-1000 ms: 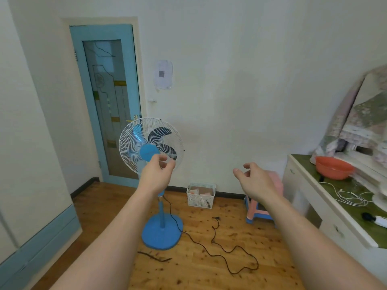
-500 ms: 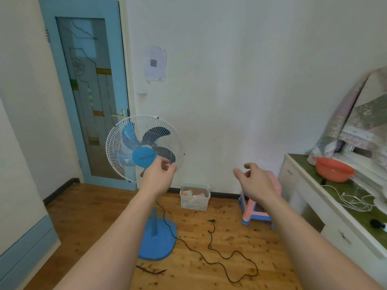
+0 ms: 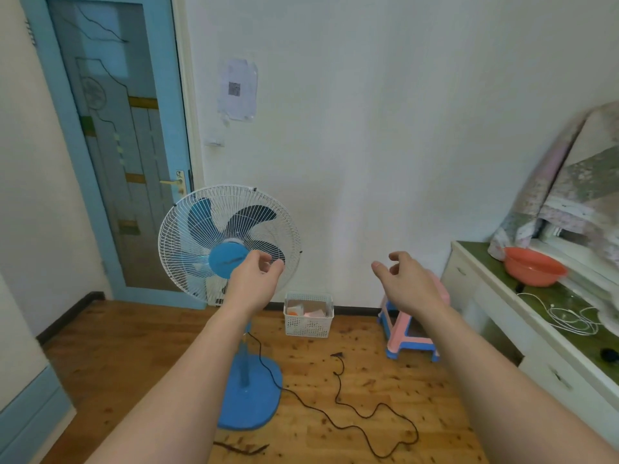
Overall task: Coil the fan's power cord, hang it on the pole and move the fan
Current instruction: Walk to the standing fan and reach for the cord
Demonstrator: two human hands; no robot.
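Observation:
A blue pedestal fan (image 3: 221, 239) with a white grille stands on the wooden floor on a blue pole (image 3: 246, 363) and a round blue base (image 3: 249, 403). Its black power cord (image 3: 361, 416) runs loose across the floor to the right, and its plug (image 3: 337, 355) lies near a stool. My left hand (image 3: 254, 283) is raised in front of the grille's lower right, fingers curled and apart, holding nothing. My right hand (image 3: 408, 283) hovers open to the right, well away from the fan.
A blue door (image 3: 117, 145) is behind the fan. A white basket (image 3: 308, 314) and a pink and blue stool (image 3: 410, 333) stand against the wall. On the right a white desk (image 3: 485, 313) carries an orange bowl (image 3: 532, 266) and a white cable (image 3: 569, 316).
The view has swung left and come nearer, so the fan looks larger and more of the door shows. Both hands stay raised and empty in much the same pose.

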